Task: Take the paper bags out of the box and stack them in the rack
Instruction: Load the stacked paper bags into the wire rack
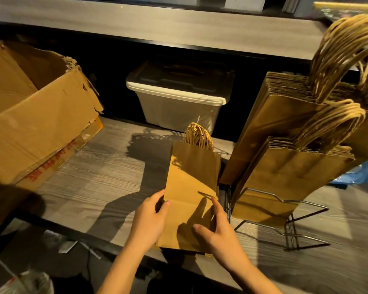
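At the far left an open cardboard box [40,115] with torn flaps sits on the grey wood-grain counter [106,166]. Further back, under a shelf, stands a white plastic bin [176,102] with a dark lid. Near the middle, a bundle of paper bags [191,179] rests on the counter, twine handles at its far end. The left hand [149,221] grips its left edge, fingers curled round it and thumb on top. The right hand [218,234] holds the right edge, thumb pressed on the face, index finger stretched along the side; its other fingers are hidden. Just right of the bundle stands the wire rack [285,228], with 2 stacks of bags leaning in it, a taller stack [280,115] behind a shorter stack [285,175]
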Available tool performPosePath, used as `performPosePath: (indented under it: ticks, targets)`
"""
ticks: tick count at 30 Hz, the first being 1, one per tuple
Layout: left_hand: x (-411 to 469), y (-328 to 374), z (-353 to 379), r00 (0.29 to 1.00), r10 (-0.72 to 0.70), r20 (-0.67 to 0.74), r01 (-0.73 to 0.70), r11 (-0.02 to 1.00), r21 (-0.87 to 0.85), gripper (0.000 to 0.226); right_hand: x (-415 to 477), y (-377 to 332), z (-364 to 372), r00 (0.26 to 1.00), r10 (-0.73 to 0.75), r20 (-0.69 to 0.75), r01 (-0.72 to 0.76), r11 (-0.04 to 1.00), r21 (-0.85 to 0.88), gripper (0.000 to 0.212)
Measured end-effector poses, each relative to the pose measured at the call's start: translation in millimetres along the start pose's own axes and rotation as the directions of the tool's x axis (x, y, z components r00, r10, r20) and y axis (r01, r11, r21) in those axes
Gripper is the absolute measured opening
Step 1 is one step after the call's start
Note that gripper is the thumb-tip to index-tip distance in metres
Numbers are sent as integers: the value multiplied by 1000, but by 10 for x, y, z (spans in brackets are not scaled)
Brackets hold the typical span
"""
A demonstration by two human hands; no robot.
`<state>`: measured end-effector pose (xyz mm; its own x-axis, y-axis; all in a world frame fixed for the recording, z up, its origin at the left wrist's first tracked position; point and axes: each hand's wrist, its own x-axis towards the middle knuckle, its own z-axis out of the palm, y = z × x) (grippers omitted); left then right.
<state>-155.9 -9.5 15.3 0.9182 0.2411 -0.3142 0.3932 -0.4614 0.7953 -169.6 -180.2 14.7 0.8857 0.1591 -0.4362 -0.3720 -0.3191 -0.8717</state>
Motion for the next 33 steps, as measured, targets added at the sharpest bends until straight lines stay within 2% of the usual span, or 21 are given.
performPosePath:
  ticks: [4,7,13,19,25,29,33]
  targets:
    - [-59,64,27,995,95,-18,-95,995,1,29,4,19,12,1000,14,16,-14,1000,2,85]
    - [-115,124,114,990,139,38,-138,990,-31,22,2,33,12,1000,-4,2,4,1000,23,82]
    - [-265,247,251,980,168,107,-148,974,-172,27,16,69,11,999,-33,-24,36,994,108,74]
    - [-235,196,66,998,65,-9,-65,946,-319,28,-18,-9,-16,992,-114,-52,121,979,165,71]
    - [-282,135,-173,997,-34,-64,-8,830,-558,29,-7,-172,-77,987,-148,-65,160,940,300,71]
    - [-301,140,-258,995,-42,-94,-22,808,-588,29,-63,-334,-152,972,-206,-112,232,915,330,74]
    - [-323,263,-294,995,28,-98,-78,829,-554,29,-190,-528,-223,931,-330,-157,360,901,241,70]
